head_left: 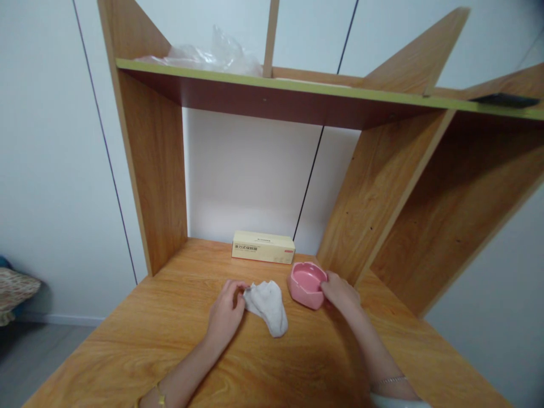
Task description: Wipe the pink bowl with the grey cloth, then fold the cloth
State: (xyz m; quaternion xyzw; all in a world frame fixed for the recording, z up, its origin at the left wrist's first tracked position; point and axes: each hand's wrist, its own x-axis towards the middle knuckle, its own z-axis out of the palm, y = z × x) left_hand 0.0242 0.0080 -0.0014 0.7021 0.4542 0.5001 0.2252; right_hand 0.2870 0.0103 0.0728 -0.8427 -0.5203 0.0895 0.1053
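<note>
This looks like a room in a home, most likely a study corner or bedroom. A wood-grain bench (127, 340) with a built-in shelf (297, 85) stands against plain white wall panels (51, 170). Small household things sit about: a cardboard box (263, 247), a crumpled plastic bag (212, 54), a cloth (267, 306) and a pink dish (306, 283). At the far left, patterned fabric (15, 289) lies low beside the grey floor (25, 362).

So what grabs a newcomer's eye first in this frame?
The pink faceted dish, gripped at its rim by the right hand, stands out against the wooden desk. Just left of it, the left hand pinches a crumpled white cloth. Behind both, a cream box lies at the desk's back edge.
</note>
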